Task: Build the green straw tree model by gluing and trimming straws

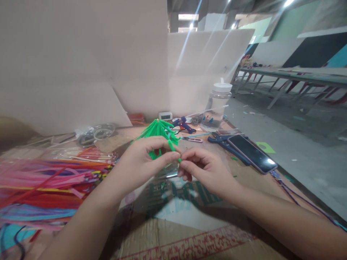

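A short green pipe cleaner [171,146] is pinched between the fingertips of both hands over the middle of the table. My left hand [153,155] grips it with thumb and index finger. From the other side, my right hand [202,166] closes thumb and fingers on its lower end. Just behind my left hand stands a green umbrella-shaped piece [157,129] made of pipe cleaners, partly hidden by that hand.
Bundles of coloured pipe cleaners [48,184] lie at the left. Behind are a glue gun [184,125], a small white digital clock [165,115] and a water bottle [215,108]. A phone [253,153] rests on dark-handled pliers [227,144] near the right edge.
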A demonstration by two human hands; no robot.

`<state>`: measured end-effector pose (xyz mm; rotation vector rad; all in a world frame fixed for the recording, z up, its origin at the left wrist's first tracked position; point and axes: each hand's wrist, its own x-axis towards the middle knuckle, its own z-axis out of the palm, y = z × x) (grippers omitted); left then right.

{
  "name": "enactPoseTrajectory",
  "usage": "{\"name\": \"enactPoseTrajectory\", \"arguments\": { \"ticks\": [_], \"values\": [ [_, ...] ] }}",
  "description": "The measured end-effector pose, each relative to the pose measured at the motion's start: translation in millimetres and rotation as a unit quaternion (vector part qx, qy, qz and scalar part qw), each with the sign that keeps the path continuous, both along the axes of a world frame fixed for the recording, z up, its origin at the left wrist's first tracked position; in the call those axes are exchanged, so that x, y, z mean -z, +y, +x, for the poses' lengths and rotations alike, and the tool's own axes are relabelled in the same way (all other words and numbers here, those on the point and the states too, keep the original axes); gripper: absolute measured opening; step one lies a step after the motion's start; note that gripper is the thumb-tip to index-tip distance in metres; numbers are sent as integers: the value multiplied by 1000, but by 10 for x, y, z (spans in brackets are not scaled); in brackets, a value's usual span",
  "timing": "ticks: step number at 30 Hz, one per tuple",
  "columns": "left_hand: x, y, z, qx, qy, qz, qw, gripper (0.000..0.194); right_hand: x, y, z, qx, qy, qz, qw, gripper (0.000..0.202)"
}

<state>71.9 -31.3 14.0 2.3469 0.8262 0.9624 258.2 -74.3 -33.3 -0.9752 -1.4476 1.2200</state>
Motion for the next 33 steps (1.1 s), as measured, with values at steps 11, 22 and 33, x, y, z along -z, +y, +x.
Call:
{"name": "enactPoseTrajectory", "arguments": {
  "ticks": [11,22,33],
  "values": [
    [99,245,-203,-185,-93,61,976,19,235,104,7,-46,-161,-20,986,15],
    [288,427,-75,-112,13,169,979,44,260,161,120,14,-407,203,890,28],
    [223,413,-170,-166,67,285,942,14,150,295,226,74,-294,149,941,11]
  ]
}}
